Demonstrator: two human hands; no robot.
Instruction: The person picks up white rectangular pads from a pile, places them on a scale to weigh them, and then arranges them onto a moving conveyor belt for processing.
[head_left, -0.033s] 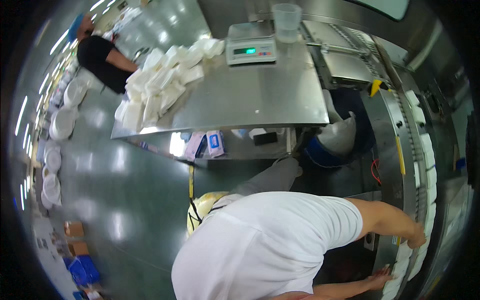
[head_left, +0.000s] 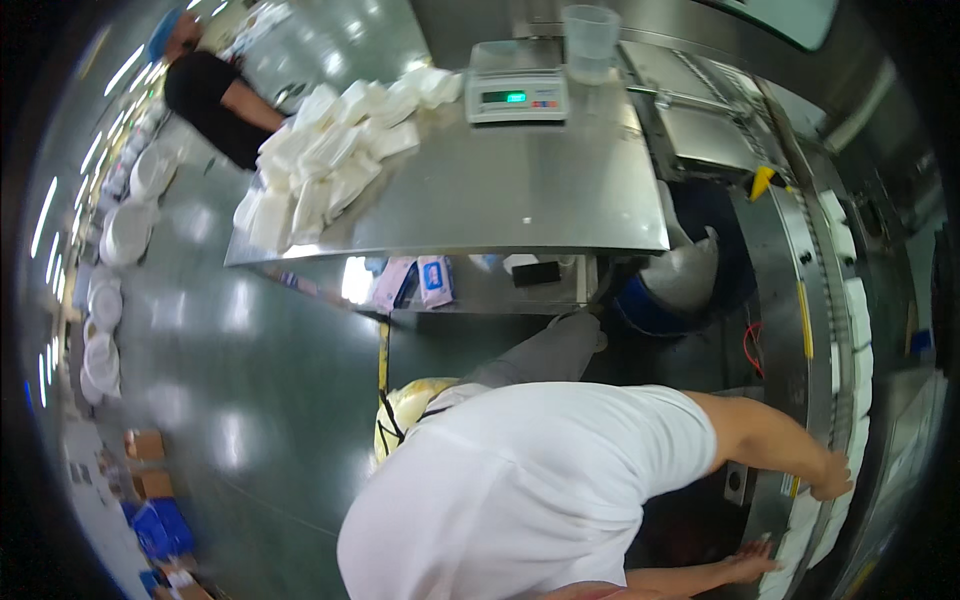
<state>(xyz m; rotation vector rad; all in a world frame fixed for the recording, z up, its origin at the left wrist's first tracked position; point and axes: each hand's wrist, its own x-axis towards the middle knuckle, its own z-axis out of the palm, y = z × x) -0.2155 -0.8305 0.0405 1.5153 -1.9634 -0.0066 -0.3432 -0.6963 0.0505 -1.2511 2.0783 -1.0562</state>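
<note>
Both my arms reach to the right over a metal conveyor (head_left: 812,350) that carries a row of white soft packs (head_left: 858,330). My left hand (head_left: 830,477) is the farther one, resting against that row; its fingers are too small and partly hidden to show whether they grip. Nearer, my right hand (head_left: 750,563) stretches its fingers beside a second row of white packs (head_left: 796,535), thumb apart, nothing visible in it. My white sleeve and torso (head_left: 500,480) fill the lower middle.
A steel table (head_left: 540,190) holds a heap of white packs (head_left: 325,160), a digital scale (head_left: 516,85) and a clear plastic jug (head_left: 590,45). Beneath its right end stands a blue bin (head_left: 650,310) with a white bag. A co-worker (head_left: 215,95) stands far left.
The view has shifted slightly, so the table and scale sit a little farther right. My right hand has drawn slightly left, and my left hand stays at the row.
</note>
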